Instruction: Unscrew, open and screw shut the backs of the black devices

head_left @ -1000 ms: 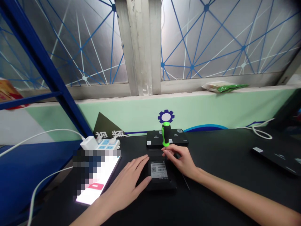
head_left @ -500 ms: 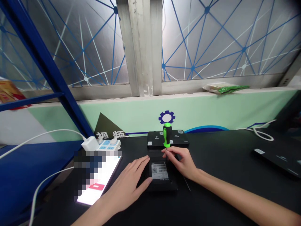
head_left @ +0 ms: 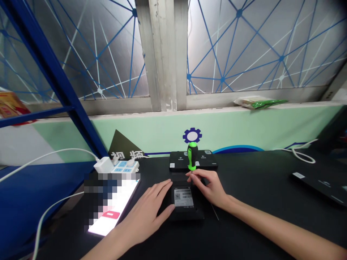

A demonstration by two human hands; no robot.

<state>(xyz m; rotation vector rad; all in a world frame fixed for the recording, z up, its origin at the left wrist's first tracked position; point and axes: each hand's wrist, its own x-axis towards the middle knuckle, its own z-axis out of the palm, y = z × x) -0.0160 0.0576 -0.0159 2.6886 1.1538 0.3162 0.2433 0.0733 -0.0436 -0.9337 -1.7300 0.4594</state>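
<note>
A black device [head_left: 187, 215] with a white label on its upper face lies on the dark table in front of me. My left hand [head_left: 151, 206] rests along its left side, fingers stretched out and thumb near the label. With fingertips pinched, my right hand [head_left: 210, 186] grips the thin shaft of a screwdriver [head_left: 192, 155] with a black and green handle. The screwdriver stands upright over the device's upper right corner; my fingers hide its tip. A thin metal rod [head_left: 215, 212] lies beside the device, under my right wrist.
Black boxes [head_left: 208, 162] with white stickers sit at the table's back. A lit tablet [head_left: 108, 216] lies left, below a power strip [head_left: 126, 166] with a white charger [head_left: 104, 165]. Another flat black device [head_left: 320, 186] is at right, near a white cable [head_left: 303, 155].
Almost nothing differs. The screwdriver and both hands keep their places, with only a very slight shift of the whole view.
</note>
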